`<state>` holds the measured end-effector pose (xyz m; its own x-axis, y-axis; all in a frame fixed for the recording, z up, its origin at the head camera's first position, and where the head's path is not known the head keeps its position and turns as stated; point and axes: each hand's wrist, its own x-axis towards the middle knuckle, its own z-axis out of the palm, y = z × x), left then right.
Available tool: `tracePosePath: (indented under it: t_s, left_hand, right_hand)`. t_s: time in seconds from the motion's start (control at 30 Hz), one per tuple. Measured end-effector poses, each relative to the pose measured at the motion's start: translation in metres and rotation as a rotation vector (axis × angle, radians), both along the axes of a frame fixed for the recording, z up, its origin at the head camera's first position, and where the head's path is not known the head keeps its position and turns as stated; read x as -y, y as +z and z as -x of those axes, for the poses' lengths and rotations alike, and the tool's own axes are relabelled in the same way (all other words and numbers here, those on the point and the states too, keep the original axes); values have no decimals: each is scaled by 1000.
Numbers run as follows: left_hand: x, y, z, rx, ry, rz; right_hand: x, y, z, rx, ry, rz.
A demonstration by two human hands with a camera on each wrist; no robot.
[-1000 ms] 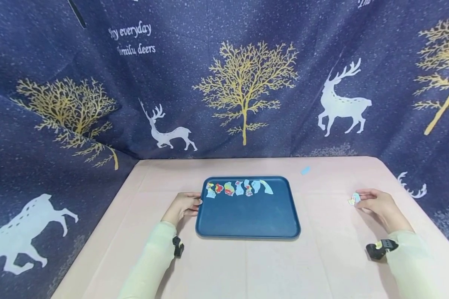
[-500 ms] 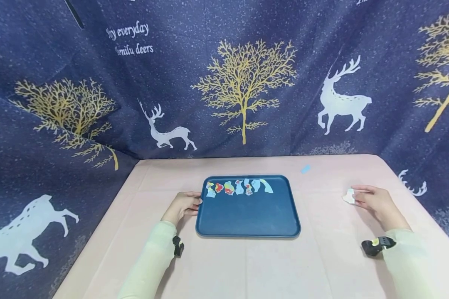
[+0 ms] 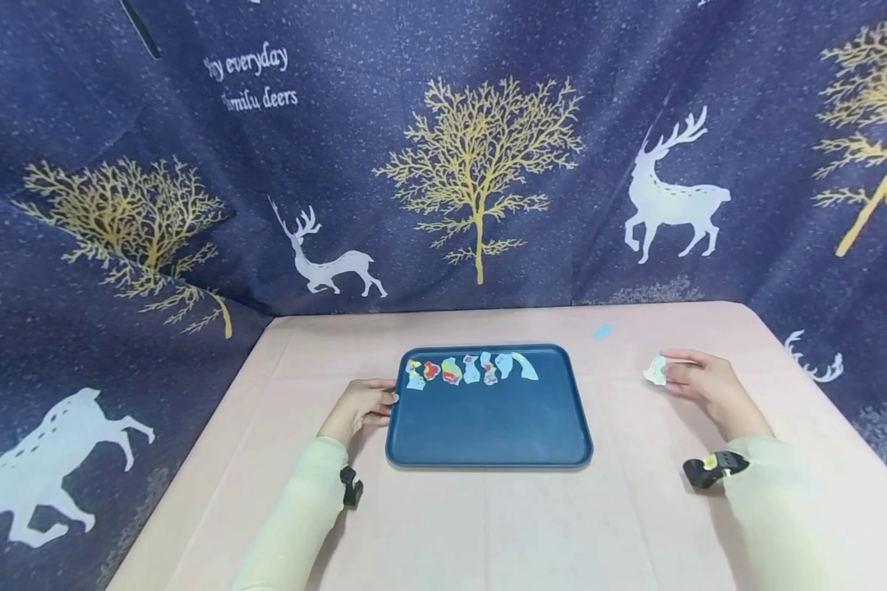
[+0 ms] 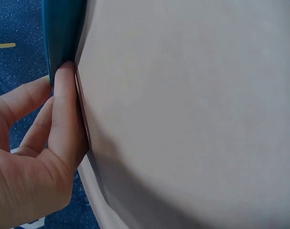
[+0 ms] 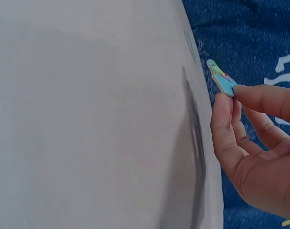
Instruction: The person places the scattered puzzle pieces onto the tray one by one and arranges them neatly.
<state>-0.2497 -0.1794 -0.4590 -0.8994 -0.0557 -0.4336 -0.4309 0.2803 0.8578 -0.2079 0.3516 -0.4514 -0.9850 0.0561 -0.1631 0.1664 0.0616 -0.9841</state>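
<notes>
A dark blue tray lies on the table, and several irregular colourful puzzle pieces form a row along its far side. At the tray's left edge, my left hand holds the rim between thumb and fingers; the left wrist view shows the fingers against that edge. Over the table to the right of the tray, my right hand pinches one puzzle piece between thumb and fingertips. In the head view this held piece shows a mostly white face with some pale green.
A small light blue piece lies on the table behind and right of the tray. Pale pink cloth covers the table. A dark blue curtain with deer and trees hangs behind and at the sides.
My right hand has moved left and slightly away from me with the puzzle piece, which has turned in the fingers. The left hand and tray have stayed put.
</notes>
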Motion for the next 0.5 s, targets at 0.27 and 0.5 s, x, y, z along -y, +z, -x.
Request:
tracePosePath:
  t_s: [0.27, 0.5]
  left_hand:
    - [1, 1, -1, 2, -2, -6]
    - [0, 0, -1, -5, 7, -20]
  right_hand:
    - [29, 9, 15, 14, 11, -75]
    - [53, 12, 28, -40, 50, -6]
